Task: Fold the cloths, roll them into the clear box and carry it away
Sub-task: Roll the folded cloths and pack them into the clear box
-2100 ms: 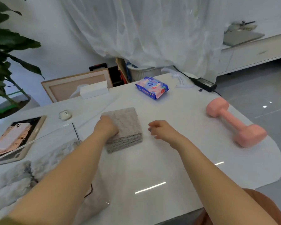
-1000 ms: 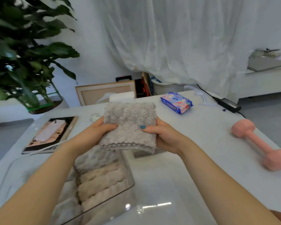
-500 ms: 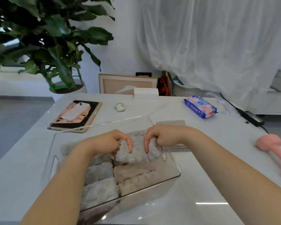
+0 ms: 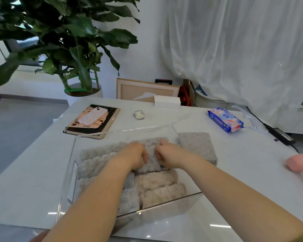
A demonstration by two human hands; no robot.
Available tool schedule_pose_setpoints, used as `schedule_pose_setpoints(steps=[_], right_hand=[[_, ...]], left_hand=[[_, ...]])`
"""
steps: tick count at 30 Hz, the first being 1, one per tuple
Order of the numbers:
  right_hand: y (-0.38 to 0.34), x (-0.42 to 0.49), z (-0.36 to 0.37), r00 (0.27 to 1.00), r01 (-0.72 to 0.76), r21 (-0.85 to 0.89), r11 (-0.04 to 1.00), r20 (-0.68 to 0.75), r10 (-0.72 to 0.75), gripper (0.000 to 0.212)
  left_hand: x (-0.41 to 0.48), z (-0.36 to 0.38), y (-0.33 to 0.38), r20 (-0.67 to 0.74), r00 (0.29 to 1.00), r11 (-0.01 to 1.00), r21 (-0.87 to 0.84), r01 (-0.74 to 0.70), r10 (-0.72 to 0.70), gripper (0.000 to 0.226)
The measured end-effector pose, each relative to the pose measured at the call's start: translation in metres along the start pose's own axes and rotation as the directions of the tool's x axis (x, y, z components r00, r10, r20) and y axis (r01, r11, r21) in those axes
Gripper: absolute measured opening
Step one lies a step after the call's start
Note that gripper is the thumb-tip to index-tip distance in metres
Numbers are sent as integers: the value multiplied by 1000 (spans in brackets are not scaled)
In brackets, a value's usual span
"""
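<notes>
A clear box (image 4: 72,179) stands on the white table (image 4: 234,180) and holds several rolled fluffy cloths, grey ones at the left (image 4: 93,161) and beige ones at the right (image 4: 156,182). My left hand (image 4: 133,155) and my right hand (image 4: 166,153) both press on a grey rolled cloth (image 4: 150,159) in the box's far right part, fingers curled into it. One more folded grey cloth (image 4: 197,145) lies flat on the table just right of the box.
A phone on a tablet (image 4: 93,119) lies at the far left, an earbud case (image 4: 139,114) and a white box (image 4: 166,101) behind. A wipes pack (image 4: 225,119) and a charger (image 4: 280,135) are far right, a pink dumbbell (image 4: 299,163) at the right edge. A potted plant (image 4: 73,49) stands behind.
I lifted the folded grey cloth off the table with both hands, brought it over the box and pushed it down rolled among the others. My view swung left toward the box.
</notes>
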State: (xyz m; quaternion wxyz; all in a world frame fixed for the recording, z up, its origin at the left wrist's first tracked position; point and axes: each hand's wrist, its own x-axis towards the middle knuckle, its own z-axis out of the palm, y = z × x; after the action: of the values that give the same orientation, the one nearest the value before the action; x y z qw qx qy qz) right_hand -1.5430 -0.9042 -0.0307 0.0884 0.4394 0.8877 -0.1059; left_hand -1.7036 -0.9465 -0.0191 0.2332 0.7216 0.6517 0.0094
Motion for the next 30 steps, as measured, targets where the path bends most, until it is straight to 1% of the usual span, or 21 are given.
schedule_pose_setpoints(steps=[2, 4, 6, 7, 8, 10, 12, 15, 17, 20, 21, 22, 25, 27, 28, 30], right_hand=[[0, -2, 2, 998, 13, -5, 1000, -55, -13, 27], [-3, -3, 1, 991, 10, -11, 1000, -130, -11, 39], [-4, -4, -2, 985, -15, -12, 1000, -171, 13, 44], [-4, -5, -2, 987, -22, -9, 1000, -157, 20, 42], [-5, -5, -2, 993, -12, -5, 1000, -115, 11, 39], [-5, -5, 0, 1000, 10, 4, 1000, 13, -11, 28], [-4, -6, 0, 994, -6, 21, 1000, 109, 4, 27], [-2, -9, -4, 981, -16, 36, 999, 192, 8, 33], [-2, -13, -10, 981, -4, 2, 1000, 196, 3, 34], [-2, -29, -30, 996, 26, -128, 991, 94, -14, 28], [-1, -36, -38, 998, 33, -124, 992, 49, -27, 27], [2, -43, -47, 999, 37, -77, 996, 8, -36, 28], [18, -66, -69, 996, 31, 167, 986, -92, -16, 32], [37, -82, -74, 983, 6, 270, 963, -179, 44, 30], [49, -91, -74, 974, -21, 304, 952, -207, 88, 29], [77, -113, -69, 960, -101, 368, 924, -207, 187, 27]], left_hand=[[2, 0, -2, -58, 998, 998, 68, 5, -1, 37], [1, 0, 0, -125, 992, 991, 136, 2, 16, 37], [-1, 0, 1, -184, 982, 974, 227, -6, 49, 34], [-1, 1, 1, -169, 984, 965, 262, -6, 53, 34], [-1, 2, 1, -123, 991, 958, 286, -7, 44, 36], [-1, 7, 1, 25, 1000, 947, 320, -11, 3, 38], [1, 10, 5, 111, 993, 943, 333, -9, -29, 32], [1, 5, 10, 132, 990, 948, 317, -5, -39, 26], [-2, 0, 7, 157, 987, 971, 239, 3, -42, 21], [-9, -12, 4, 198, 980, 999, 40, 29, -36, 11], [-11, -15, 5, 203, 979, 1000, 14, 26, -28, 8], [-12, -19, 7, 191, 981, 1000, 4, 13, -14, 6], [-14, -29, 20, 106, 993, 999, 15, -52, 50, 8], [-13, -34, 35, -19, 995, 995, 16, -96, 96, 12], [-13, -35, 42, -94, 989, 993, -10, -115, 113, 13], [-10, -35, 58, -222, 966, 981, -111, -157, 130, 15]])
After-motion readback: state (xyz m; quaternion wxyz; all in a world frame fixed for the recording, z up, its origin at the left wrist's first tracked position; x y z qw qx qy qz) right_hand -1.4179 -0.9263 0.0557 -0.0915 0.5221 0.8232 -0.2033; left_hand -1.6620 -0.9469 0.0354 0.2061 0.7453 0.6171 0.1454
